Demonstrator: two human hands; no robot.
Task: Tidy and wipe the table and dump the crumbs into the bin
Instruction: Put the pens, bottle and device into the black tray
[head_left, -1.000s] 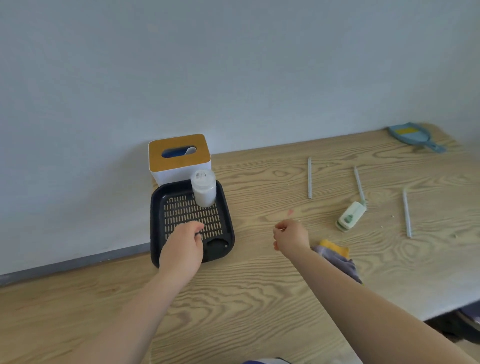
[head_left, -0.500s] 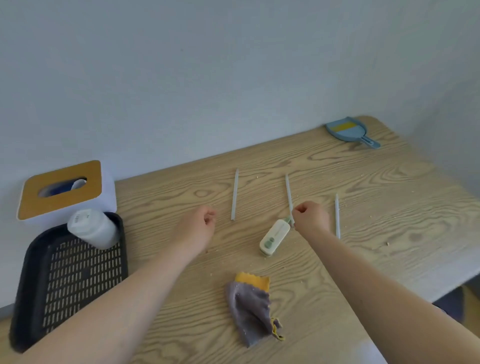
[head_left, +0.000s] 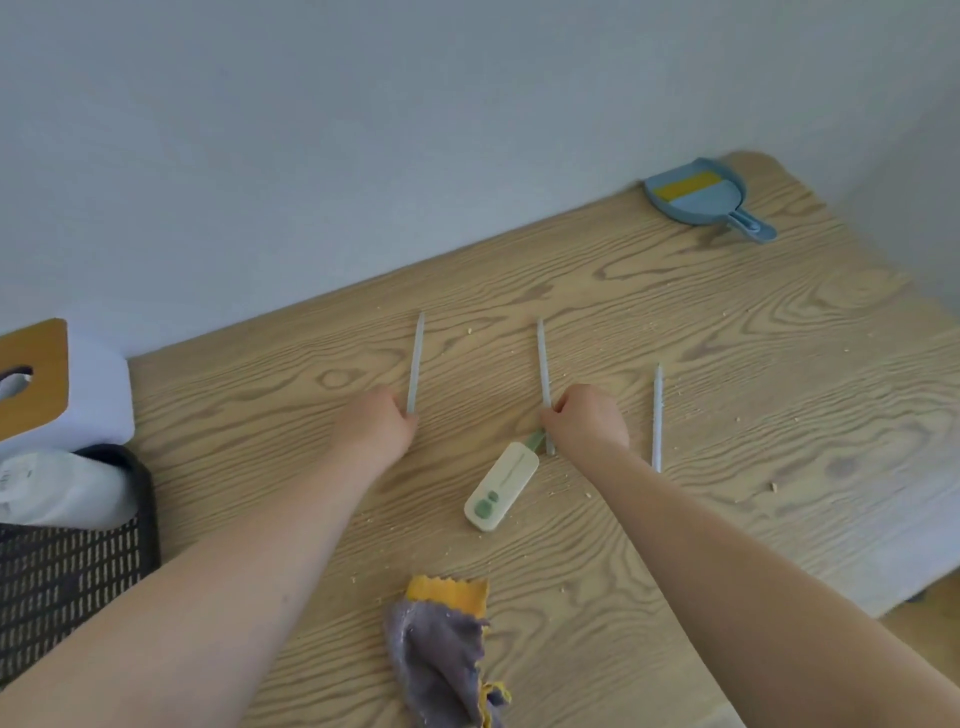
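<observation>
Three sticks lie pointing at the desk's back edge. The left hand pinches the left stick; the right hand pinches the middle stick. The right stick lies just beside the right hand.

Table: light tan wood, darker brown swirling grain. Three straws, all pale blue-white: left straw, middle straw, right straw. Small cream device, sage-green markings, green tip. Cloth near front edge: grey-purple, mustard-yellow zigzag-cut edge. Dustpan at far right corner: light blue, yellow strip. Tissue box at left edge: white body, ochre-brown top. Basket: black, slotted grid pattern. Bottle in basket: white. Crumbs: pale beige specks. Wall: plain pale grey-blue.
</observation>
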